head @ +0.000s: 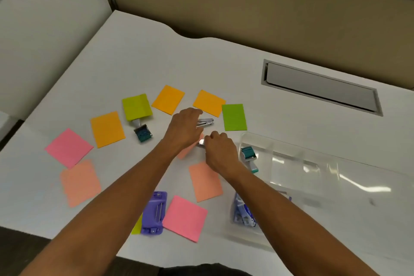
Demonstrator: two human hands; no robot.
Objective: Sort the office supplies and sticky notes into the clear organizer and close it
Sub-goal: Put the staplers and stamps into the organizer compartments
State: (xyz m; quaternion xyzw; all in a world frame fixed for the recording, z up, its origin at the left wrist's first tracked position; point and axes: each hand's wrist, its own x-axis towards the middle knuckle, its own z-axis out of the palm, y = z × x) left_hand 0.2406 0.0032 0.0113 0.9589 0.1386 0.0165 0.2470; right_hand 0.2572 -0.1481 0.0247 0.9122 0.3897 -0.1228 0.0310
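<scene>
We are at a pick-up step. Our left hand (184, 129) reaches over a metal clip-like tool (205, 122) lying between the orange and green sticky notes; the fingers are extended over its near end, and we cannot tell whether they already pinch it. Our right hand (218, 149) is curled around a second small metal piece (201, 142) just beside a peach note (187, 149) that lies partly under the left wrist.

To do this step well, we judge it best to lift each metal piece straight up before carrying it, so that the loose notes beneath and beside it are not dragged along.

The clear organizer (313, 170) stands open to the right, touching nothing but the desk (224, 63); one teal stamp-like item (248, 154) already sits in its near-left compartment.

The route from the hands to the organizer is short and unobstructed. Its transparent walls are hard to see, so we should clear the rim on entry. The near desk edge lies close to the purple hole punch (153, 213) and the pink note (184, 217); avoid sweeping the forearms across them.
</scene>
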